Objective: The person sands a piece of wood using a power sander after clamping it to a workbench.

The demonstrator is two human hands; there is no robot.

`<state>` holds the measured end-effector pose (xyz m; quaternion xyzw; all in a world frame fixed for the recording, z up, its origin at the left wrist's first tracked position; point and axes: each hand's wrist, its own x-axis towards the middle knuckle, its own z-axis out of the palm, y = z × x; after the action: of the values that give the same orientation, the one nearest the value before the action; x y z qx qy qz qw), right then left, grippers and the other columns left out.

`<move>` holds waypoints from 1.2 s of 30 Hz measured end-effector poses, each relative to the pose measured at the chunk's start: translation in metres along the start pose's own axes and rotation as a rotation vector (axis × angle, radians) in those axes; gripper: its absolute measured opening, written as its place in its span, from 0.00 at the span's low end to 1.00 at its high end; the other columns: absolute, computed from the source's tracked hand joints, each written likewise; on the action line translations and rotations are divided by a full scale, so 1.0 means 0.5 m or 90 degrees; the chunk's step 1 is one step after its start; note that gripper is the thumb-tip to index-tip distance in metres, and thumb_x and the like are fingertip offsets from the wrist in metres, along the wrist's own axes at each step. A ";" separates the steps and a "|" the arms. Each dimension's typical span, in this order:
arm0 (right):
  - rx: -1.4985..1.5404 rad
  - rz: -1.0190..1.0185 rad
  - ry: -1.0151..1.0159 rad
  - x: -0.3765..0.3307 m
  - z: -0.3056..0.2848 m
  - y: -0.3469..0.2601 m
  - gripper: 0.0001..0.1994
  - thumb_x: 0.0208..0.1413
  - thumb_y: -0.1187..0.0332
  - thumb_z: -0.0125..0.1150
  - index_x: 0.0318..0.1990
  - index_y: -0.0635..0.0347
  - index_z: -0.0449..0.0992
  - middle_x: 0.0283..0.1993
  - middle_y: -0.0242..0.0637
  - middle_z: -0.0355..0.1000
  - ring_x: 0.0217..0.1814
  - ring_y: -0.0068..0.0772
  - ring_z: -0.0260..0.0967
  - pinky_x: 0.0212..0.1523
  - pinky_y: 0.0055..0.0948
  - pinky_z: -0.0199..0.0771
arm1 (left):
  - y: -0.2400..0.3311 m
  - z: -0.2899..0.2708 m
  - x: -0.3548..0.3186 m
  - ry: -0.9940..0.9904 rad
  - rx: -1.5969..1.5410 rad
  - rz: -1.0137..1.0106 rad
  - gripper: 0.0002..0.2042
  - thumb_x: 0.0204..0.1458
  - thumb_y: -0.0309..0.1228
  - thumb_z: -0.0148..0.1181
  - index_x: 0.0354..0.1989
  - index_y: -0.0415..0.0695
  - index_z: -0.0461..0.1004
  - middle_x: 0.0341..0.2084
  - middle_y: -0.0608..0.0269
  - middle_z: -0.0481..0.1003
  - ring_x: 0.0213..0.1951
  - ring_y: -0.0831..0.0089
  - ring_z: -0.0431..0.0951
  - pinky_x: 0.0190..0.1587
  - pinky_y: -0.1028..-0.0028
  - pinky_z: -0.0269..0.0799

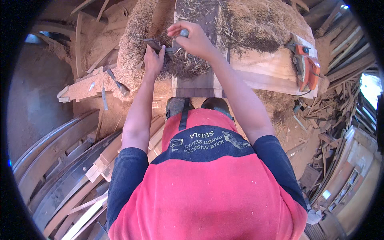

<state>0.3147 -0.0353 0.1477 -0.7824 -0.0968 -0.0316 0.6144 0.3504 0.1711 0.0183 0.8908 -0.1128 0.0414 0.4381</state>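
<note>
Right hand (194, 38) is closed in a fist around a small grey handle (184, 33); only the rounded end shows past the thumb, so what the tool is I can't tell. Left hand (153, 58) has its fingers curled onto a dark flat metal piece (152, 43), pinching it at the near end. A thin metal bit runs between the two hands, just under the right fist.

Landmark: the dark plank (196, 48) lying lengthwise away from the person on the bench.
- Both hands sit over the plank, left hand at its left edge, right hand above its middle.
- Wood shavings (182, 64) are piled on the plank directly under the hands; heaps of sawdust (256, 24) to both sides of it.
- Right of the plank, well apart: an orange power tool (306, 66) lying on a pale board (268, 74).
- Left of the plank: a hammer-like tool (117, 84) and loose offcuts on the sawdust-covered bench end.
- Near end of the plank meets the person's red apron (208, 180).
- Below left of the plank: curved dark wooden pieces (56, 160) stacked on the floor.
- Far right: scrap timber pile (340, 100).
</note>
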 end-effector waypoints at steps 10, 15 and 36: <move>-0.099 -0.072 0.149 -0.067 -0.001 -0.035 0.17 0.53 0.76 0.59 0.52 0.62 0.78 0.47 0.35 0.79 0.51 0.24 0.74 0.50 0.27 0.75 | -0.043 0.001 0.055 0.014 -0.027 0.085 0.19 0.56 0.32 0.65 0.49 0.35 0.67 0.35 0.39 0.78 0.39 0.42 0.79 0.44 0.55 0.73; -0.042 0.111 0.221 -0.212 -0.100 0.048 0.19 0.56 0.66 0.67 0.54 0.61 0.77 0.53 0.41 0.77 0.54 0.31 0.75 0.51 0.32 0.76 | -0.040 0.020 0.059 -0.014 -0.079 0.061 0.16 0.56 0.34 0.67 0.44 0.36 0.71 0.35 0.45 0.80 0.39 0.48 0.81 0.45 0.58 0.74; -0.113 0.626 0.530 -0.978 0.029 0.306 0.14 0.57 0.69 0.63 0.48 0.65 0.78 0.35 0.38 0.79 0.31 0.29 0.77 0.33 0.27 0.76 | -0.132 -0.020 -0.008 0.050 -0.011 0.047 0.18 0.56 0.35 0.64 0.46 0.31 0.71 0.38 0.39 0.77 0.42 0.44 0.78 0.47 0.57 0.72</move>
<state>-0.1361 -0.1108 -0.0844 -0.7056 0.5221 -0.0553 0.4760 0.3626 0.2185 -0.0271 0.8798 -0.1285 0.0918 0.4483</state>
